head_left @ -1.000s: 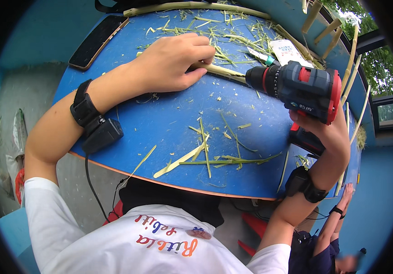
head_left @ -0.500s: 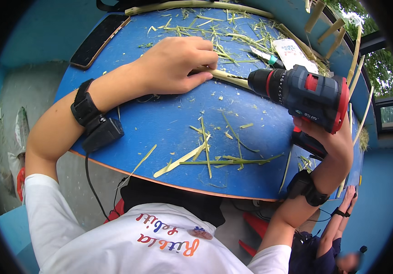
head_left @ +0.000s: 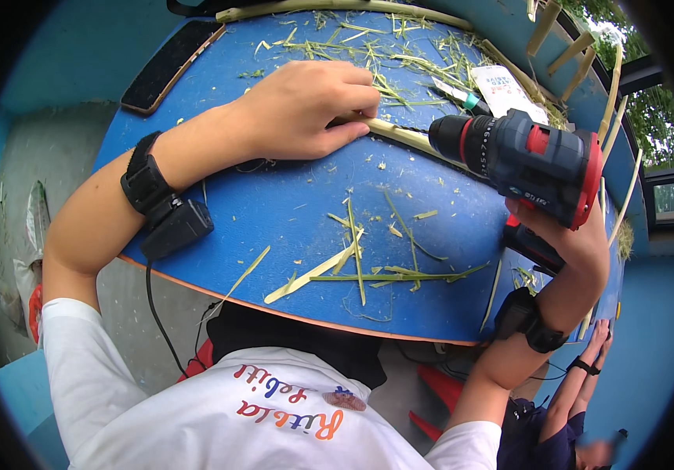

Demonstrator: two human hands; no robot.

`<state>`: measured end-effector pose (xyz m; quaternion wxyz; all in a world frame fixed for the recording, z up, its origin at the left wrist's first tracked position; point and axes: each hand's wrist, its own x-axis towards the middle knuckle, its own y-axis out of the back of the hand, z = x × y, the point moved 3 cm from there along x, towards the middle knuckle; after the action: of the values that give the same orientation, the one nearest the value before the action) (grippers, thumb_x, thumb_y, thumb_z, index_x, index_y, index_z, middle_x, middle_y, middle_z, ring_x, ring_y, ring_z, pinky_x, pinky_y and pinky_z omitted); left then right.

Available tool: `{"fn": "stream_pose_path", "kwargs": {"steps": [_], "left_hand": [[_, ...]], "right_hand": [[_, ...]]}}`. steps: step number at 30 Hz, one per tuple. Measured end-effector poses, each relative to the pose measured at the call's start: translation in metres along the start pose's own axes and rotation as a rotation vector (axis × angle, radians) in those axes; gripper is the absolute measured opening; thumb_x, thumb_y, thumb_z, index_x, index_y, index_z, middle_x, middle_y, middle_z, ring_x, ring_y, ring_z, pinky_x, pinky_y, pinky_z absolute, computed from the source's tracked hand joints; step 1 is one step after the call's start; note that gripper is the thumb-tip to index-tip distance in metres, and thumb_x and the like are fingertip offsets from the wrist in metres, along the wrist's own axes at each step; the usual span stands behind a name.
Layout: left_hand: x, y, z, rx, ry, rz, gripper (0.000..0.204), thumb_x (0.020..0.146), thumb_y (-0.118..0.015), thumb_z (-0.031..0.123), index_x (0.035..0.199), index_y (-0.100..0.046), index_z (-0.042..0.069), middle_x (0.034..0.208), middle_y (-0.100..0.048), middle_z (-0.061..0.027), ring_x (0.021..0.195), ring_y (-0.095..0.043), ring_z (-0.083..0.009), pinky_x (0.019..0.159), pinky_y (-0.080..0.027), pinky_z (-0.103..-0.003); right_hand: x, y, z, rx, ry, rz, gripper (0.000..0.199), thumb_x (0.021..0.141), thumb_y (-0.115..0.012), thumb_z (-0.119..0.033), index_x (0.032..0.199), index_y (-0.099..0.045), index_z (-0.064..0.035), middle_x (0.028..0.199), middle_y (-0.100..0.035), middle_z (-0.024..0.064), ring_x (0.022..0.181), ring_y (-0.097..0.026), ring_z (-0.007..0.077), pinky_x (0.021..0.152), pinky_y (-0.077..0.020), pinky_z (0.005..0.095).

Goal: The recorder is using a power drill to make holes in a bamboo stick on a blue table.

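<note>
My left hand (head_left: 317, 110) is closed around a pale green stalk (head_left: 401, 138), pressing it down over the blue table (head_left: 290, 204). In my right hand (head_left: 550, 227) is a dark blue and red cordless drill (head_left: 521, 160), gripped by its handle. The drill lies on its side, its chuck facing left toward the stalk. A thin drill bit (head_left: 414, 128) runs along the stalk's upper side; whether its tip touches the stalk I cannot make out. My left fingers hide the stalk's near end.
Green shavings and split strips (head_left: 353, 270) lie across the table. A phone (head_left: 172, 66) rests at the far left edge, a cutter knife (head_left: 462, 95) and white packet (head_left: 505, 92) behind the drill. A long stalk (head_left: 345, 6) spans the back. Another person's forearms (head_left: 584, 368) show at lower right.
The drill has shifted very slightly to the right, with more of its bit showing. My left hand keeps its hold on the stalk, almost unmoved.
</note>
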<state>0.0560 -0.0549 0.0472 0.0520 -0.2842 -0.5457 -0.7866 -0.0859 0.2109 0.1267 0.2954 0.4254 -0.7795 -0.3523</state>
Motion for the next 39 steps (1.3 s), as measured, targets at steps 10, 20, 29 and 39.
{"fn": "stream_pose_path", "kwargs": {"steps": [10, 20, 29, 39], "left_hand": [[0.000, -0.002, 0.000, -0.005, 0.009, -0.011, 0.014, 0.083, -0.070, 0.010, 0.089, -0.059, 0.004, 0.087, -0.059, -0.0101, 0.083, -0.062, -0.0301, 0.069, -0.049, -0.041], [-0.001, 0.000, 0.000, -0.007, 0.027, -0.018, 0.013, 0.083, -0.070, 0.010, 0.088, -0.059, 0.004, 0.087, -0.060, -0.0100, 0.082, -0.062, -0.0301, 0.069, -0.049, -0.041], [0.000, -0.002, 0.000, -0.005, 0.030, -0.028, 0.012, 0.084, -0.070, 0.010, 0.088, -0.059, 0.004, 0.086, -0.059, -0.0095, 0.080, -0.063, -0.0291, 0.068, -0.049, -0.040], [0.001, -0.002, 0.001, -0.002, 0.018, -0.033, 0.014, 0.083, -0.069, 0.010, 0.089, -0.059, 0.004, 0.087, -0.059, -0.0101, 0.081, -0.062, -0.0305, 0.068, -0.049, -0.041]], "right_hand": [[0.008, 0.007, -0.001, 0.112, -0.300, -0.127, 0.049, 0.070, -0.081, -0.006, 0.115, -0.062, -0.0017, 0.096, -0.067, 0.0048, 0.084, -0.062, 0.0145, 0.074, -0.0520, 0.0309], [0.010, 0.008, 0.002, 0.148, -0.347, -0.124, 0.051, 0.070, -0.081, -0.003, 0.117, -0.061, -0.0018, 0.098, -0.066, 0.0032, 0.087, -0.060, 0.0124, 0.076, -0.0512, 0.0301], [0.003, 0.002, -0.001, 0.187, -0.132, -0.066, 0.048, 0.070, -0.082, -0.002, 0.113, -0.063, -0.0004, 0.095, -0.067, 0.0044, 0.083, -0.060, 0.0122, 0.075, -0.0503, 0.0283], [0.004, 0.003, -0.002, 0.168, -0.269, -0.024, 0.044, 0.072, -0.081, -0.005, 0.112, -0.063, -0.0018, 0.087, -0.066, 0.0024, 0.072, -0.060, 0.0099, 0.065, -0.0502, 0.0280]]}}
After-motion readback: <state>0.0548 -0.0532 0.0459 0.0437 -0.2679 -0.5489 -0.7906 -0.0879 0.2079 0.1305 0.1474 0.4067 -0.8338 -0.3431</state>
